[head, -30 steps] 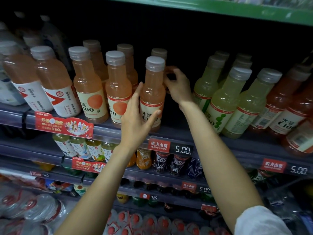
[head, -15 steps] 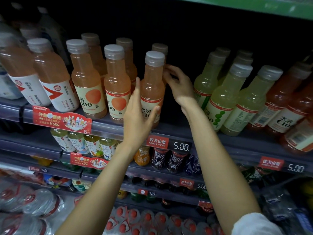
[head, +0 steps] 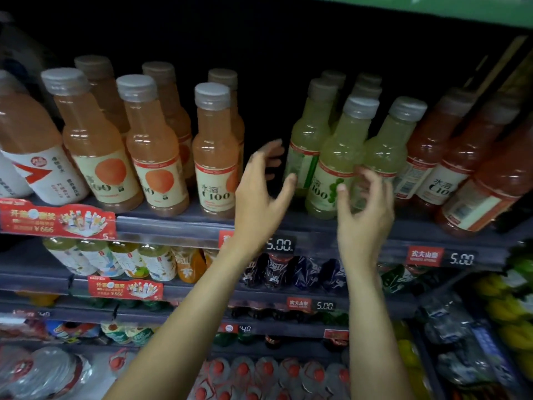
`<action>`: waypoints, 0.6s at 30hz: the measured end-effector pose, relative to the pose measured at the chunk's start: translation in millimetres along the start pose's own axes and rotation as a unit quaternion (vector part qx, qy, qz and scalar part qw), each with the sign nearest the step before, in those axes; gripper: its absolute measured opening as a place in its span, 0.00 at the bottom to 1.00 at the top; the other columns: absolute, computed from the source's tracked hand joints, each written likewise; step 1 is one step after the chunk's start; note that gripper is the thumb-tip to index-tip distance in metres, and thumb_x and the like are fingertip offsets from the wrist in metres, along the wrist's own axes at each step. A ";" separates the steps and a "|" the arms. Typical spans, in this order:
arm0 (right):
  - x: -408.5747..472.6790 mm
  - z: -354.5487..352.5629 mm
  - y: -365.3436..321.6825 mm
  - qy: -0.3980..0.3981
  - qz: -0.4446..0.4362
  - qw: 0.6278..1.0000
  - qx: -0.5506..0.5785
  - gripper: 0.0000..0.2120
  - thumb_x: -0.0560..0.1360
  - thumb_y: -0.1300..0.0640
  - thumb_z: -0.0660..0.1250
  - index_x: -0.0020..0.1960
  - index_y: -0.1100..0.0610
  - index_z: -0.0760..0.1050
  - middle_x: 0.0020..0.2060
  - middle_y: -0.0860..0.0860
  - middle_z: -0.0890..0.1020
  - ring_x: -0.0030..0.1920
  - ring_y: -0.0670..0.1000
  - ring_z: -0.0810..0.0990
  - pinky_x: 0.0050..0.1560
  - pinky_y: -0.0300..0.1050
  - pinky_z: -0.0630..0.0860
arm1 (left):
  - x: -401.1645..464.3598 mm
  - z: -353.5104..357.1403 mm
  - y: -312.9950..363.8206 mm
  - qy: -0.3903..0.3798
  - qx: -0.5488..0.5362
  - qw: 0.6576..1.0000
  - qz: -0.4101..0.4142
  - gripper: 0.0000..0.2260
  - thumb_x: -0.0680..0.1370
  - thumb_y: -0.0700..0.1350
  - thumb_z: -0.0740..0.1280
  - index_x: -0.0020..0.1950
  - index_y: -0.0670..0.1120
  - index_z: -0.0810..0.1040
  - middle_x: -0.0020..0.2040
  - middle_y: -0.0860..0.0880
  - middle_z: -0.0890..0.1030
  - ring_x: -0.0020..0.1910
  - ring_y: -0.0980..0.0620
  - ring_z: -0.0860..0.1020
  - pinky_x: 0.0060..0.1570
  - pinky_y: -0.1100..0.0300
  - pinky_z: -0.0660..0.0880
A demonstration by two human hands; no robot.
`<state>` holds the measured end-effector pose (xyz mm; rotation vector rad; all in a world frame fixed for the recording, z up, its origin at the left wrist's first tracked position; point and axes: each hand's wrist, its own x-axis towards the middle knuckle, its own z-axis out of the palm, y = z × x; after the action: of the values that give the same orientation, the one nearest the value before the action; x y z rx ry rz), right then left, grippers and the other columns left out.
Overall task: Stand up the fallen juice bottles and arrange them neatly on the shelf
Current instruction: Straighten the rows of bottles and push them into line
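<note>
The front pale green juice bottle (head: 336, 166) stands upright on the top shelf (head: 178, 223), grey-capped, with a cream label printed "100" and green dots, directly right of the gap beside the orange juice bottles (head: 215, 157). The left hand (head: 259, 194) and right hand (head: 364, 215) hover before it with fingers spread, grasping nothing. Motion blur smears both hands, and the bottles behind the green one are partly hidden.

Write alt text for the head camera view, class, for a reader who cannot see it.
Two bare hands reach toward green juice bottles on a shop shelf, the left hand open beside them and the right hand open in front of them, holding nothing. Orange juice bottles stand upright to the left.
</note>
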<state>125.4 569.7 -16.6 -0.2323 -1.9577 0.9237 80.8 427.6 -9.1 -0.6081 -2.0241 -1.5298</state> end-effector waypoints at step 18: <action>0.9 20.2 1.4 0.023 -0.032 0.993 -0.114 0.35 0.66 0.60 0.76 0.69 0.60 0.63 0.59 0.62 0.69 0.60 0.53 0.65 0.60 0.38 0.63 | 16.2 3.4 -29.9 -0.174 -0.118 0.971 -0.114 0.38 0.79 0.42 0.66 0.78 0.50 0.42 0.68 0.70 0.64 0.70 0.67 0.63 0.72 0.62 0.60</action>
<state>108.3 560.8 -22.8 -0.3173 -2.0158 0.6486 49.0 423.8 -21.1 -0.8078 -2.2485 -1.9324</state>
